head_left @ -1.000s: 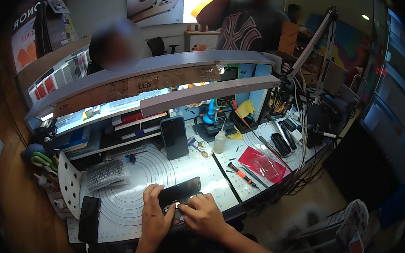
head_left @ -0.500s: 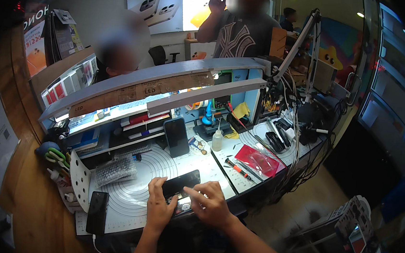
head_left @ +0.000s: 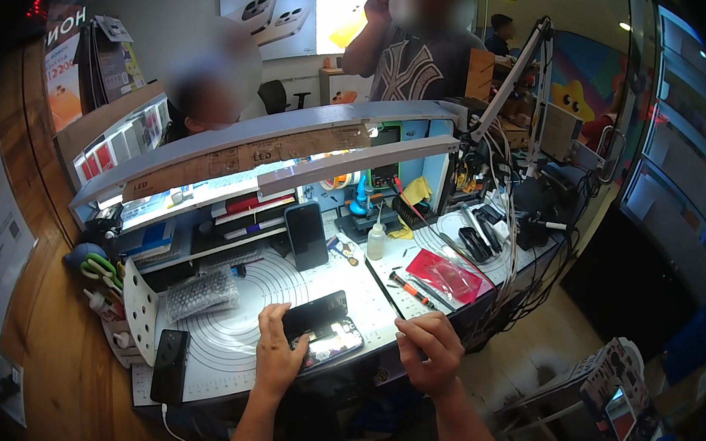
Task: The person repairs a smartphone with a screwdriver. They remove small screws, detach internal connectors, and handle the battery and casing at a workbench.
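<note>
An opened smartphone [head_left: 340,345] lies on the white work mat [head_left: 221,381] before me, its inner parts bared on the near side and a black panel [head_left: 315,316] along the far side. My left hand [head_left: 278,353] grips its left end, thumb on the near side and fingers on the far. Off to the right, my right hand [head_left: 432,352] is held above the mat's front edge with thumb and fingers pinched together. A thin dark strip [head_left: 385,290] runs up to those fingertips; whether it is a held tool or the mat's seam, I cannot tell.
Around the mat are a second phone [head_left: 170,368] with a cable, an upright phone [head_left: 306,237], bubble wrap [head_left: 204,296], a small bottle [head_left: 376,241], an orange-black screwdriver [head_left: 411,290] and a red plastic sheet [head_left: 444,277]. A shelf lamp [head_left: 358,166] hangs overhead; people stand beyond.
My right hand has left the opened phone and moved right, fingers now pinched. The phone's bared inner parts show more fully. My left hand stays on its left end.
</note>
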The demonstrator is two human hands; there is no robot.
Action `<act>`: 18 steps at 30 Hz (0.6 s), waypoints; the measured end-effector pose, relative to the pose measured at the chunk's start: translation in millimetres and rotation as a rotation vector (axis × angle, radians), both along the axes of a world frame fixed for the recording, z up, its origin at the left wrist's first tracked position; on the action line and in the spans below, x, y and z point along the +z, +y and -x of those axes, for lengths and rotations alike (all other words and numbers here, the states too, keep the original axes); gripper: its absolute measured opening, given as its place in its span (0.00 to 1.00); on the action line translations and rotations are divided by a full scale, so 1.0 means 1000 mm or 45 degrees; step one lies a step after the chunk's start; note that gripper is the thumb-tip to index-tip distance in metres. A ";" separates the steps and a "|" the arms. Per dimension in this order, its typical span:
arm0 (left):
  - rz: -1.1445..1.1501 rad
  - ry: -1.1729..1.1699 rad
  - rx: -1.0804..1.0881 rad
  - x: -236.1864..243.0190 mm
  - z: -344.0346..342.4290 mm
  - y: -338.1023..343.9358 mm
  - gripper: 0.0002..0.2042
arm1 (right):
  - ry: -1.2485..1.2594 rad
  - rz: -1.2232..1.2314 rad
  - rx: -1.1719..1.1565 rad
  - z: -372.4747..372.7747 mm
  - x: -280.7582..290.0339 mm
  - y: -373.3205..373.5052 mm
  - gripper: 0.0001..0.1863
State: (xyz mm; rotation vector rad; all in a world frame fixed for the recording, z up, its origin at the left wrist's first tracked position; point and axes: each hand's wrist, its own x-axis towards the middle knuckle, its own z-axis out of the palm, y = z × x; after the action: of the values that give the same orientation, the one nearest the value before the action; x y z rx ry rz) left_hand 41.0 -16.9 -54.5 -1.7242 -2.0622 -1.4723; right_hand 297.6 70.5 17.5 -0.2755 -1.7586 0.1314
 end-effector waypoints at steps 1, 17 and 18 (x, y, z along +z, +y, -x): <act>0.004 -0.005 0.001 0.000 0.000 0.000 0.34 | 0.014 0.029 -0.014 -0.002 -0.001 0.000 0.15; 0.007 -0.009 -0.009 -0.001 0.002 0.001 0.34 | 0.067 0.116 -0.077 -0.014 -0.005 -0.002 0.13; 0.003 -0.004 -0.009 -0.001 0.002 0.001 0.34 | 0.074 0.106 -0.082 -0.015 -0.005 -0.002 0.14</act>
State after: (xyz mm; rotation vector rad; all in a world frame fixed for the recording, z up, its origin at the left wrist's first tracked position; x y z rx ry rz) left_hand 39.4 -15.8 -55.7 -1.7332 -2.0618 -1.4761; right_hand 312.2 68.7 13.0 -0.3849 -1.6870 0.1644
